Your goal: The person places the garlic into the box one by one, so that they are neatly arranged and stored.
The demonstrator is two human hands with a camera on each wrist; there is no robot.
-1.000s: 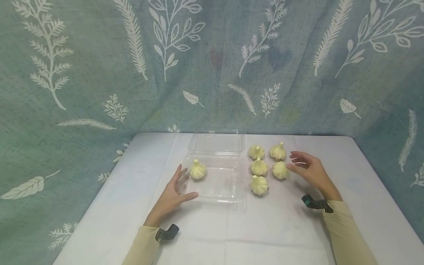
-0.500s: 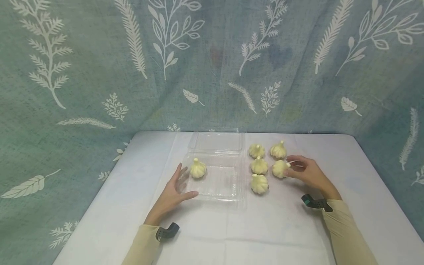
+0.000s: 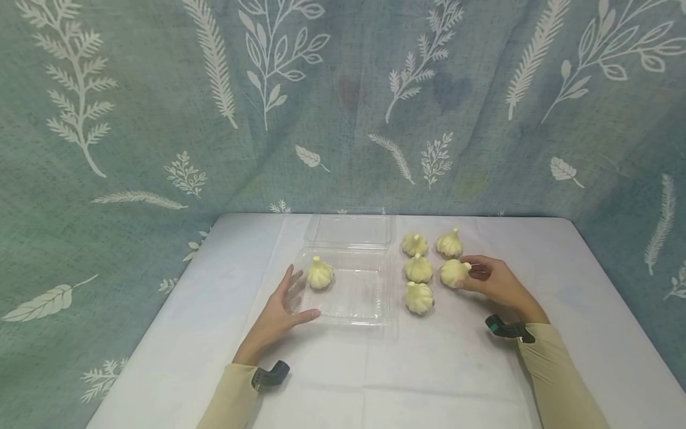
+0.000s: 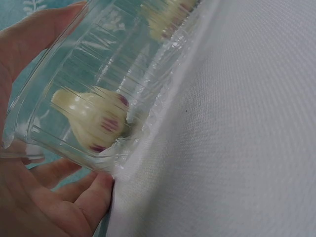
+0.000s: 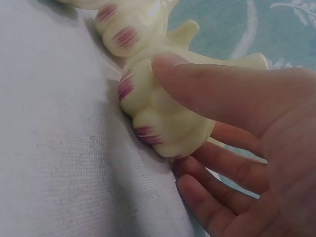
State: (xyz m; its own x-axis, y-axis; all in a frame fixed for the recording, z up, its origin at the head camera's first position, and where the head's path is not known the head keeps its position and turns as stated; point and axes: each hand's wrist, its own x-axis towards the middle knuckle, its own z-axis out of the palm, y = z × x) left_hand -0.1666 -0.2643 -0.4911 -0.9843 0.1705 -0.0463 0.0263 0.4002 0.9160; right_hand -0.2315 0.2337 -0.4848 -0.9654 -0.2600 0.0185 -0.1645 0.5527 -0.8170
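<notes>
A garlic bulb (image 3: 452, 273) is sitting on the counter (image 3: 429, 369), right of the clear container (image 3: 356, 298); I'm pinching it with the right hand (image 3: 495, 281), which is partly covering it. The left hand (image 3: 278, 313) is resting spread against the container; its camera is cropping another bulb (image 4: 168, 19).

The left hand (image 3: 274, 319) lies at the near-left corner of the clear plastic clamshell (image 3: 354, 298), thumb and fingers spread. Right of the clamshell, the right hand (image 3: 499, 281) curves into a pinch, its partly hidden fingertips apparently bent.
</notes>
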